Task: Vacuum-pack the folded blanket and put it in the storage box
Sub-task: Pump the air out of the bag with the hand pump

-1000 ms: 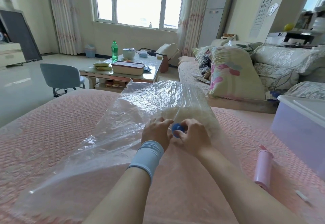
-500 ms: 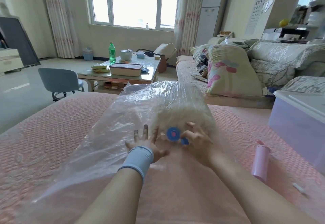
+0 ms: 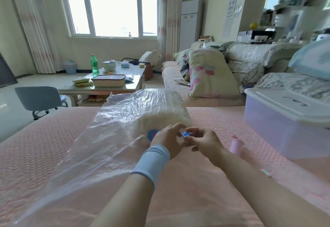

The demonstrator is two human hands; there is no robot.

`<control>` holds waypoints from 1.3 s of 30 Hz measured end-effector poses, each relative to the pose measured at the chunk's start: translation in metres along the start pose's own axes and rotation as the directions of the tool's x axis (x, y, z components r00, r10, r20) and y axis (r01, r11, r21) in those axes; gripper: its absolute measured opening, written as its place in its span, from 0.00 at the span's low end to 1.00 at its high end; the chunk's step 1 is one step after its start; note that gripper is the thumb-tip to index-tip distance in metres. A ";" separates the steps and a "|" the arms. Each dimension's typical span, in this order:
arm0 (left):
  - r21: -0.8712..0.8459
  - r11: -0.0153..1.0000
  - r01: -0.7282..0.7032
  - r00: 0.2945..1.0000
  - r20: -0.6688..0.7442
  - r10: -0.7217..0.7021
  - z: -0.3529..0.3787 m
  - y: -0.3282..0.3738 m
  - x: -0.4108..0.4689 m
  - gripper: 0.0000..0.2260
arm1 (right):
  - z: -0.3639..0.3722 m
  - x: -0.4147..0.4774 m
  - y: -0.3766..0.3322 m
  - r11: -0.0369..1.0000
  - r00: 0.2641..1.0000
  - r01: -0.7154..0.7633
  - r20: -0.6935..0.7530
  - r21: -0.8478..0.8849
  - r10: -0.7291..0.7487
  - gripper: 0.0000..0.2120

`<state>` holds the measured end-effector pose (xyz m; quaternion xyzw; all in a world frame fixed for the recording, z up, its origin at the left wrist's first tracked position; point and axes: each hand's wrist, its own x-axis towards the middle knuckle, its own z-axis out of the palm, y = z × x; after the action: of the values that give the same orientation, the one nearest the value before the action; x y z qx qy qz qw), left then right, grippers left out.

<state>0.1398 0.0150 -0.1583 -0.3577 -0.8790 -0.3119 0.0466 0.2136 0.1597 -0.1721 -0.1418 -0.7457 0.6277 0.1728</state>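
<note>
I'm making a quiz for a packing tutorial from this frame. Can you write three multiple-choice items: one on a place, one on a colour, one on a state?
1. Where is the pink pump?
A. On the floor.
B. On the bed, between the right hand and the storage box.
C. Inside the storage box.

2. What colour is the small cap that the right hand pinches?
A. Red.
B. White.
C. Blue.

3. How is the storage box?
A. Lid on.
B. Lid off, leaning beside it.
C. Tipped on its side.

Answers:
1 B: it lies on the pink cover, to the right of the right forearm and short of the box.
2 C: blue shows between the fingertips.
3 A: the white lid sits flat on top.
</note>
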 end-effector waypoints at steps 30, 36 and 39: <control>0.657 0.731 -0.183 0.949 0.311 -0.042 0.172 0.128 0.032 0.20 | -0.198 -0.032 0.079 0.243 0.979 -0.154 -0.115 -0.958 0.168 0.23; 0.319 0.941 -0.111 0.990 0.121 0.076 0.136 0.120 0.033 0.14 | -0.176 -0.027 0.056 0.594 0.968 -0.245 -0.233 -0.766 0.098 0.13; 0.125 0.988 -0.095 0.995 0.047 0.089 0.110 0.106 0.031 0.14 | -0.151 -0.025 0.038 0.826 0.960 -0.261 -0.225 -0.499 0.167 0.20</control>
<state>0.2024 0.1561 -0.1824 -0.4006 -0.8804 -0.2452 0.0654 0.3012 0.2891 -0.1883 -0.3198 -0.8498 0.4016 0.1193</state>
